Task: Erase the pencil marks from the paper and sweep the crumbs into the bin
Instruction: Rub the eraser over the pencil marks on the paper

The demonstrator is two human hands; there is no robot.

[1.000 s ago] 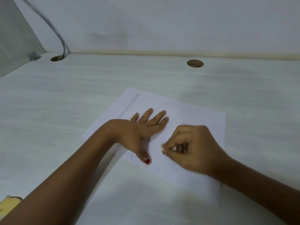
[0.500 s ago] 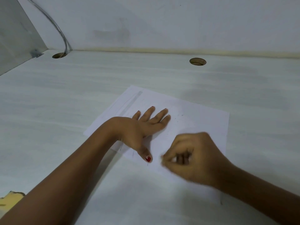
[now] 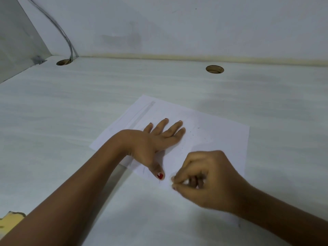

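Note:
A white sheet of paper [image 3: 218, 132] lies on the pale desk [image 3: 71, 112], turned at an angle. My left hand [image 3: 158, 141] lies flat on the sheet with fingers straight and spread, thumb pointing toward me. My right hand [image 3: 205, 180] is curled over the sheet's near part, thumb and fingers pinching a small white eraser [image 3: 185, 182] of which only a sliver shows. Small dark specks, the eraser crumbs [image 3: 193, 135], lie on the paper just right of my left fingertips. No bin is in view.
Two round cable holes are cut in the desk, one at the far left [image 3: 63, 62] with a grey cable [image 3: 62, 32] running out of it, the other at the far right [image 3: 214, 69]. A wall closes the back. A yellow object [image 3: 10, 221] shows at the lower left edge.
My right hand with the eraser has slid toward me along the paper, from beside my left fingers to the sheet's near edge. My left hand has stayed flat on the sheet.

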